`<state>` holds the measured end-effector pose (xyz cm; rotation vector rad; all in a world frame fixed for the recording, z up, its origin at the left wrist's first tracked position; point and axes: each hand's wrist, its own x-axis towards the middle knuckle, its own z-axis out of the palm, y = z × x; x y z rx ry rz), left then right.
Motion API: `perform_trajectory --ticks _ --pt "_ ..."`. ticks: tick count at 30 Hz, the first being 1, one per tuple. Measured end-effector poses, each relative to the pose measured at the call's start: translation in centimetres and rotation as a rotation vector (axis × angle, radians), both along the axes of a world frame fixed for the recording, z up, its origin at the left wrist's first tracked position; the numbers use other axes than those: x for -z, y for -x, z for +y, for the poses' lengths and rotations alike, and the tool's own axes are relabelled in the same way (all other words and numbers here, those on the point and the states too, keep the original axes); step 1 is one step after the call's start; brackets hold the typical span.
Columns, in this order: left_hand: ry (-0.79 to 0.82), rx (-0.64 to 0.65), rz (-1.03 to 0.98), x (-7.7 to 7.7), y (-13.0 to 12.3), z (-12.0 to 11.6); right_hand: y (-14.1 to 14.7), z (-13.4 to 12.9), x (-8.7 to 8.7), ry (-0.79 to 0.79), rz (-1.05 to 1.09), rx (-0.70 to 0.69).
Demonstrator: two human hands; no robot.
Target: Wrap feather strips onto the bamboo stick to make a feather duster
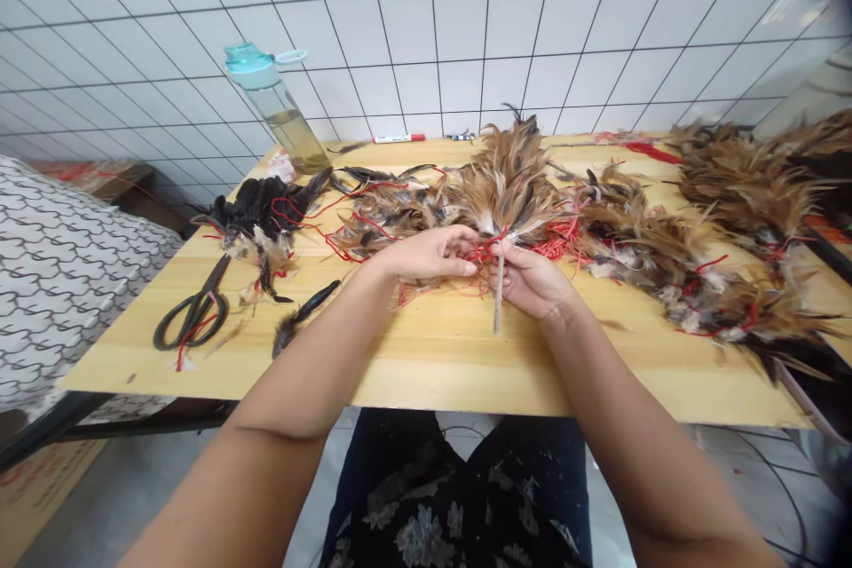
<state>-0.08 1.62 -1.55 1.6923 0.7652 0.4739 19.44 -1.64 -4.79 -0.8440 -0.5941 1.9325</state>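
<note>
My right hand (531, 279) is closed around a thin pale stick (498, 297), which points down toward the table's front edge. A bunch of brown feathers (509, 173) fans out upward from the stick's top end. Red string (491, 246) circles the base of the bunch. Close beside it, my left hand (436, 252) has its fingers curled at the red string and appears to grip it; the exact pinch is hard to see. More loose red string (559, 235) lies behind my right hand.
Feather bundles lie left (386, 217) and right (639, 235) on the wooden table (426, 373). Black feathers (249, 209), black-handled scissors (193, 315) and a water bottle (289, 124) are on the left. A marker (398, 139) lies by the tiled wall; a larger feather pile (745, 177) is far right.
</note>
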Motion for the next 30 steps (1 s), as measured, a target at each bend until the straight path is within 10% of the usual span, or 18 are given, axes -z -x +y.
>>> perform_trajectory --ticks 10,19,30 --pt "-0.015 -0.518 -0.142 1.6 2.2 2.9 -0.1 -0.4 -0.3 0.036 0.01 -0.051" --pt "-0.424 -0.563 0.16 1.7 4.1 3.8 -0.5 -0.3 -0.6 0.05 0.058 -0.038" --pt "-0.366 -0.762 0.016 1.1 7.7 4.7 0.5 -0.4 -1.1 0.248 -0.067 0.103"
